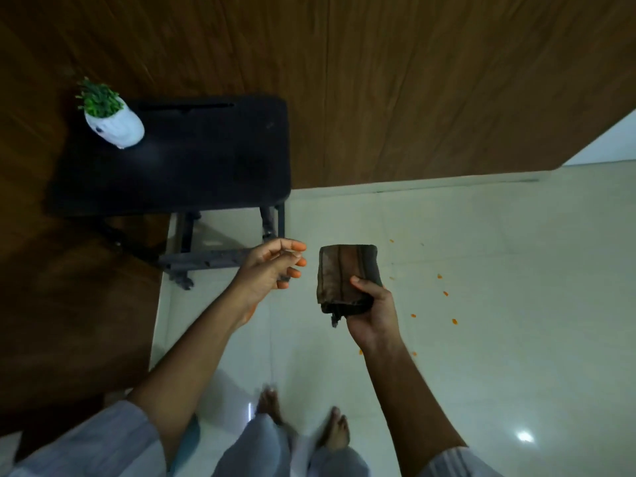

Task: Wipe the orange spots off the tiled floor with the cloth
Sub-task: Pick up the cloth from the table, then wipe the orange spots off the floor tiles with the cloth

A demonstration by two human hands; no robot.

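Right hand (370, 313) covers the cloth's (346, 273) lower corner; its fingers lie hidden behind the fabric. Feet (303, 421) blurred (toes indistinct). Sleeves (103, 445) cut off by bottom edge. Table (179, 156) legs partly hidden beneath its top.

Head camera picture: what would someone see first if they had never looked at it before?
Probably the folded brown cloth in the middle, held up by the right hand while the left hand is open and empty beside it. Next, the little orange spots scattered on the pale tiled floor to the right. Also the green plant on the black table, upper left.
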